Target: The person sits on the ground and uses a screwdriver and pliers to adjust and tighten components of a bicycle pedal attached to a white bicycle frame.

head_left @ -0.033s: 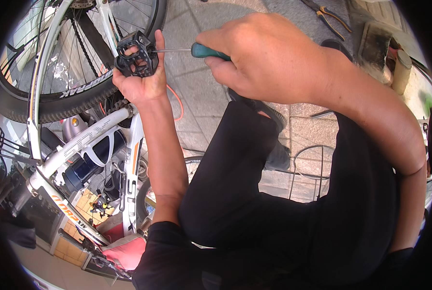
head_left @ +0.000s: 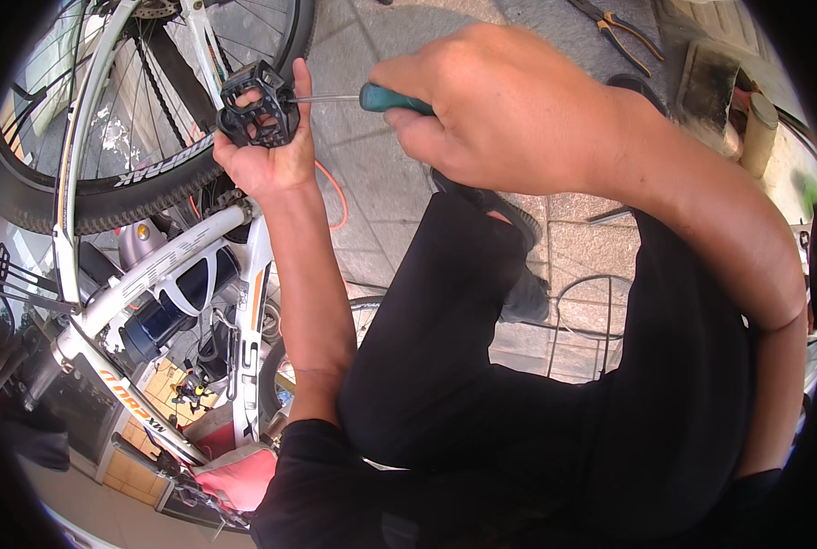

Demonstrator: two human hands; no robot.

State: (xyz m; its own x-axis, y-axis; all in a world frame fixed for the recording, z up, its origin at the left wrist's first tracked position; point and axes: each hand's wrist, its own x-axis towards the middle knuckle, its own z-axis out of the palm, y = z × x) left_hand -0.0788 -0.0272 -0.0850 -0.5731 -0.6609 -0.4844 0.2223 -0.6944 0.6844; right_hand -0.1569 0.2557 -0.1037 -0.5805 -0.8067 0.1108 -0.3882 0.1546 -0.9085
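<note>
A black bicycle pedal (head_left: 259, 105) rests in my left hand (head_left: 276, 169), whose fingers show through the gaps in its cage. One finger stands up along the pedal's right side. My right hand (head_left: 500, 110) is closed round the green handle of a screwdriver (head_left: 392, 100). Its thin metal shaft runs level to the left and reaches the pedal's right side by my left hand's upright finger. Where the tip sits, I cannot make out.
At left stands a white bicycle frame (head_left: 157, 265) with a wheel (head_left: 52, 197) and a dark bottle (head_left: 152, 329) in a holder. Pliers (head_left: 621, 35) lie on the paving at the upper right. An orange cord (head_left: 343, 197) curves beside my left forearm. A pale canister (head_left: 758, 137) stands far right.
</note>
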